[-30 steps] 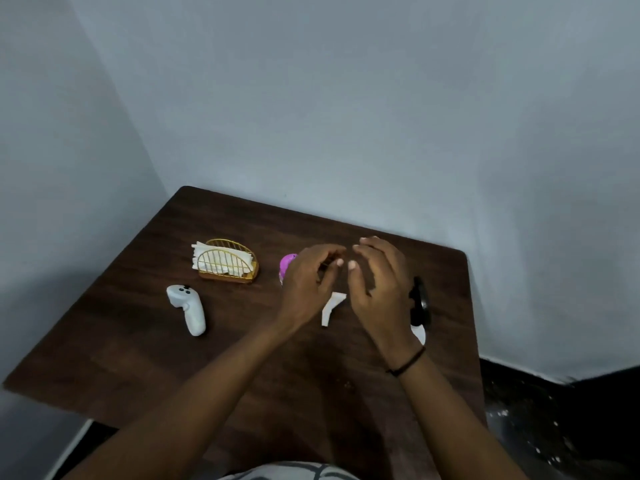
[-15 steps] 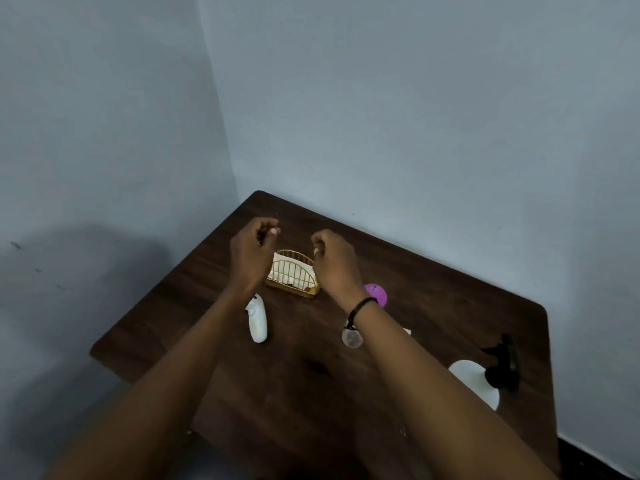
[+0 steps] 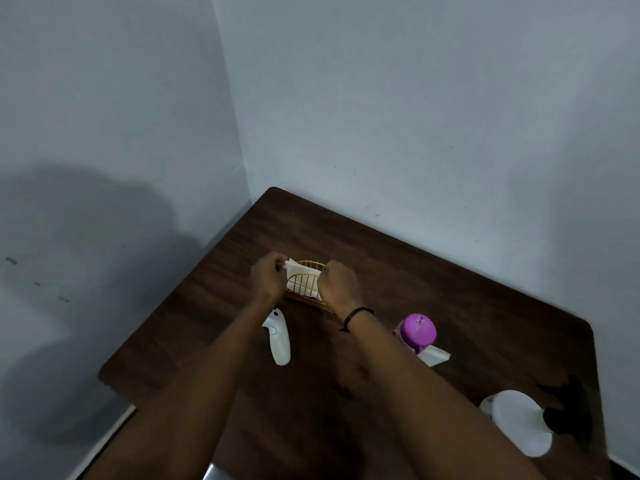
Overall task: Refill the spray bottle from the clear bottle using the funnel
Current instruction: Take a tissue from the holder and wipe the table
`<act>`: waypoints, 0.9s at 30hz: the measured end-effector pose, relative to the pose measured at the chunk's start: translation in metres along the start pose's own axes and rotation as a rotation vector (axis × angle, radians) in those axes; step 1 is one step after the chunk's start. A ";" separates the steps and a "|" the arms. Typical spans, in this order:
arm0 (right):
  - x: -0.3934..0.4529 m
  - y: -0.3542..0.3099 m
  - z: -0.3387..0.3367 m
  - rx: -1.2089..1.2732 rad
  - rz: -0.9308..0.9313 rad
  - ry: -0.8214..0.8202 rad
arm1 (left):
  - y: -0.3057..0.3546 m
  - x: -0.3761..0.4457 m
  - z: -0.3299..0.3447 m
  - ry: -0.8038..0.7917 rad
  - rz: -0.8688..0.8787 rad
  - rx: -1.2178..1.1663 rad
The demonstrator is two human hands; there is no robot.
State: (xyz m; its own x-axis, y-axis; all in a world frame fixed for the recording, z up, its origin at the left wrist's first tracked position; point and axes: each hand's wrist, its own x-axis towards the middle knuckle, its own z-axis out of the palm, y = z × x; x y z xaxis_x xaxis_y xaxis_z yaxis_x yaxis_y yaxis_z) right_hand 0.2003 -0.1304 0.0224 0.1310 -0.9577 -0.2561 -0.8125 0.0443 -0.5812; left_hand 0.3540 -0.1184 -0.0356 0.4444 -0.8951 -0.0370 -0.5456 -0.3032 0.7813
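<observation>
The left hand [image 3: 268, 277] has its fingers curled in tight, and they pinch the corner of a white paper napkin [image 3: 300, 271]. The right hand [image 3: 337, 285] is curled into a loose fist at the other end of the napkins; I cannot tell if it has hold of anything. A thin black band [image 3: 356, 315] goes round the right wrist.

The napkins stand in a small gold wire holder [image 3: 306, 284], and both hands are at its top, one on each side. The holder sits on a dark brown wooden table [image 3: 467, 306] pushed into the corner of two pale grey walls [image 3: 415, 116].

Just below the left hand, beside the left arm, a white plastic game controller [image 3: 278, 341] lies flat on the table.

To the right of the right arm stands a clear bottle with a round pink cap [image 3: 417, 332]. A white funnel [image 3: 434, 356] lies just beside it, touching or nearly touching its base.

Well apart from these, near the right edge of the table, is the white spray bottle [image 3: 519, 422] with its black trigger top [image 3: 568, 410]. No hand is near it.
</observation>
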 end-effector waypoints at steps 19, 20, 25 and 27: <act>0.005 0.008 0.021 -0.064 -0.121 0.065 | -0.029 0.019 0.009 -0.002 0.306 0.195; 0.005 0.008 0.021 -0.057 -0.124 0.078 | -0.029 0.018 0.008 0.016 0.331 0.197; -0.003 0.011 0.017 -0.035 -0.147 0.144 | -0.022 0.008 0.005 0.081 0.365 0.129; -0.005 0.012 0.014 -0.019 -0.144 0.153 | -0.017 0.004 0.003 0.093 0.356 0.067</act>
State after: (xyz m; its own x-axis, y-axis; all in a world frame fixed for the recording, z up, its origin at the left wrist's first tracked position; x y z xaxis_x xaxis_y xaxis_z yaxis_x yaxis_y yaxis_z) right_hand 0.1977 -0.1207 0.0062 0.1595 -0.9859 -0.0503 -0.8024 -0.0997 -0.5884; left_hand 0.3626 -0.1175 -0.0511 0.2797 -0.9156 0.2891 -0.7215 -0.0018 0.6924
